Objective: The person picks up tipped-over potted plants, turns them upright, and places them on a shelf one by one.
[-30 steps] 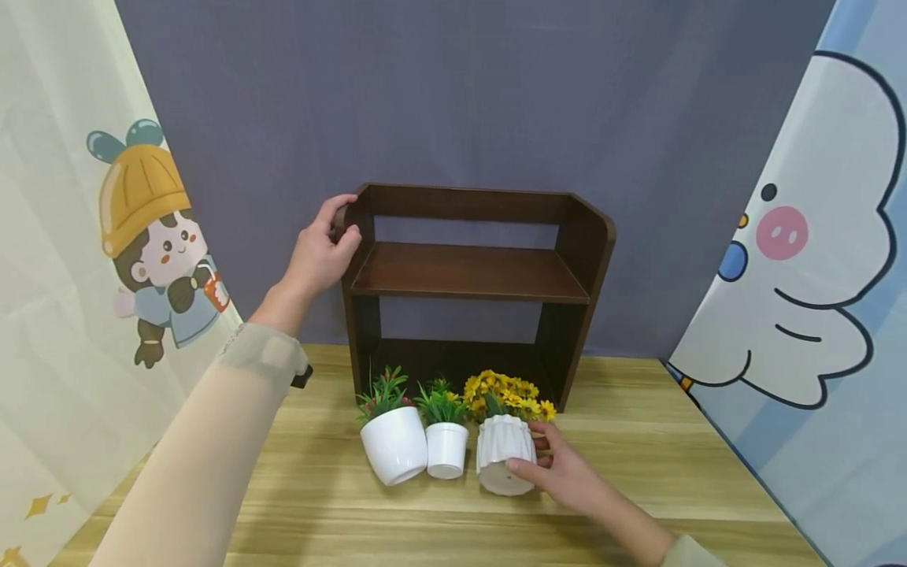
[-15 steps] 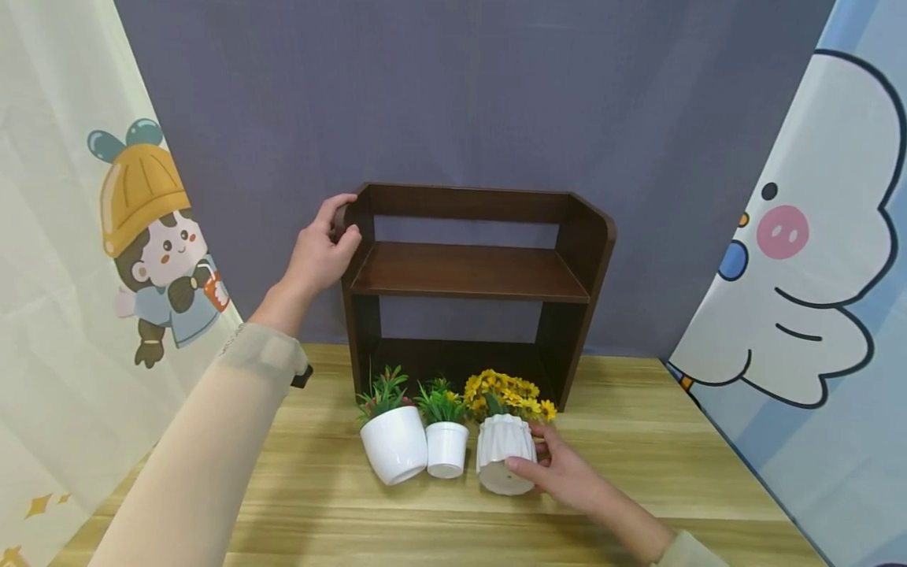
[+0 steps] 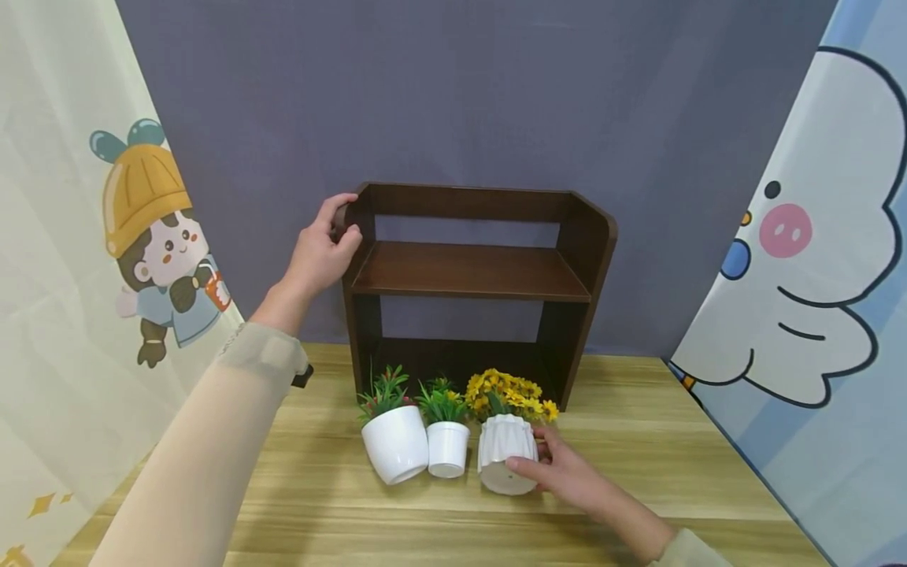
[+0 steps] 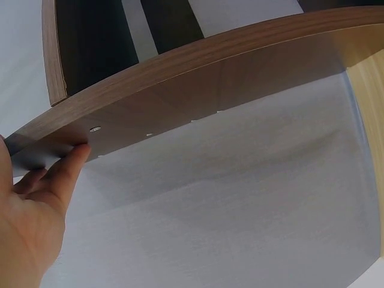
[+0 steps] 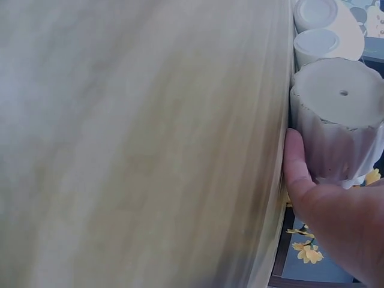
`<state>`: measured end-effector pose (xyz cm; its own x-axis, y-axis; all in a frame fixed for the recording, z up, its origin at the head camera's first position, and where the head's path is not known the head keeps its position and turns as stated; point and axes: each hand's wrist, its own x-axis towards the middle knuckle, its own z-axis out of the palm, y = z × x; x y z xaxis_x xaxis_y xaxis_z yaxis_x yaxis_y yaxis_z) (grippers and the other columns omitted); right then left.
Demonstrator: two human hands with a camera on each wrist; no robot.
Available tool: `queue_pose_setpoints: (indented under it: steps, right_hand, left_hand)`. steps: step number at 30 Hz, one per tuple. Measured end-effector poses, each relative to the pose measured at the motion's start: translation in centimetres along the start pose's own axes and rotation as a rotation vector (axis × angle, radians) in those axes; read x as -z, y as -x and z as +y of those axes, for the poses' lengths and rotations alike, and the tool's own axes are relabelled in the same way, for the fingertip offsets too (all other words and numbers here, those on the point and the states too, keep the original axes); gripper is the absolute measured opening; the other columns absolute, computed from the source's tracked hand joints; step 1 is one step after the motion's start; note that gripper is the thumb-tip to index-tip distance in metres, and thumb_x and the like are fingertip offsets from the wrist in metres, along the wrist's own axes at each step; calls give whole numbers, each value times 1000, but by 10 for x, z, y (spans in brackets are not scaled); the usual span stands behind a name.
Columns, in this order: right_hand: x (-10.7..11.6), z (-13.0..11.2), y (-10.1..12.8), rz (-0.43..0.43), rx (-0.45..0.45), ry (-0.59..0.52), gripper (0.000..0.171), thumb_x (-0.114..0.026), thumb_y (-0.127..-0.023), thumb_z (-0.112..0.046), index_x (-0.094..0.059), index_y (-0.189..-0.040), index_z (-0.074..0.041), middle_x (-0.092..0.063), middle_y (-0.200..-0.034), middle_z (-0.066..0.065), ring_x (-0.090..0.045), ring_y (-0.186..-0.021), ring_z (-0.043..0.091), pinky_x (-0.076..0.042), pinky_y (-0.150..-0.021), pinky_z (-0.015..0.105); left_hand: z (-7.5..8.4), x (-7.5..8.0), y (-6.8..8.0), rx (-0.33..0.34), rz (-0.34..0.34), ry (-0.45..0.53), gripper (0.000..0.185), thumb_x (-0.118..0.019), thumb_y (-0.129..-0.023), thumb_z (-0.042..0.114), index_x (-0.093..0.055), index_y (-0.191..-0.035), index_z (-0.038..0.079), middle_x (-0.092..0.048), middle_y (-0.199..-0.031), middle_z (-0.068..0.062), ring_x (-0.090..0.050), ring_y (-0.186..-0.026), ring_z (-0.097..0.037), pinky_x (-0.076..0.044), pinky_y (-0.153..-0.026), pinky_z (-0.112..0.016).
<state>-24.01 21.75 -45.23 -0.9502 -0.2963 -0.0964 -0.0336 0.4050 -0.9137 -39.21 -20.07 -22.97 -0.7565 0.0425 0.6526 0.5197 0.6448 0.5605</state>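
My left hand point(image 3: 322, 248) grips the upper left side panel of a dark brown two-tier shelf point(image 3: 471, 272). In the left wrist view, its fingers point(image 4: 72, 171) press the panel's outer face. My right hand point(image 3: 567, 472) holds the right side of a white fluted flowerpot point(image 3: 505, 441) with yellow artificial flowers point(image 3: 506, 394), thumb by the underside. That pot tips back toward the shelf, its base with a small hole facing me. Left of it are a small white pot point(image 3: 447, 450) with green leaves and a larger tilted white pot point(image 3: 395, 445) with red-dotted greenery.
The shelf stands on a wood-grain table point(image 3: 340, 524) before a grey-blue cloth backdrop point(image 3: 468, 94). Printed cartoon curtains flank it, a cream one point(image 3: 57, 260) at left and a light blue one point(image 3: 815, 331) at right. The three plants line up along the shelf's front.
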Motion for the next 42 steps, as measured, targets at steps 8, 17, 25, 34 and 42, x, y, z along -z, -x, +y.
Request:
queue_pose_setpoints:
  steps: [8,17,25,34,42]
  right_hand:
    - [1,0,2,-12,-1,-45,87,-81,-99,-35,-34,-159,8,-61,-135,26,-65,-114,29,-64,-88,45]
    - [6,6,2,-2,26,-52,88,-82,-98,-31,-33,-161,6,-58,-141,28,-64,-119,30,-64,-88,47]
    - [13,6,3,-11,40,-86,90,-84,-96,-26,-30,-162,5,-54,-146,31,-63,-122,33,-65,-91,47]
    - [17,6,3,-9,74,-86,94,-86,-94,-22,-27,-164,2,-52,-151,33,-65,-125,33,-62,-97,40]
    - [18,7,3,-14,108,-71,96,-87,-93,-17,-25,-163,1,-50,-154,33,-66,-127,33,-57,-101,35]
  left_hand:
    - [0,-2,0,13,-7,0,55,-51,-110,33,-43,-165,34,-54,-86,-7,-53,-76,-27,-44,-70,-40]
    - [1,-2,0,7,-5,2,55,-50,-110,32,-44,-164,33,-53,-87,-6,-50,-72,-24,-43,-67,-38]
    - [2,-1,0,1,-3,-2,54,-50,-110,33,-43,-164,34,-52,-88,-7,-49,-72,-25,-41,-68,-38]
    - [1,0,-1,5,6,0,55,-51,-109,33,-44,-164,35,-53,-87,-8,-51,-74,-27,-43,-68,-39]
    - [0,0,-1,12,3,7,55,-51,-109,33,-44,-164,36,-55,-87,-7,-53,-77,-27,-44,-70,-39]
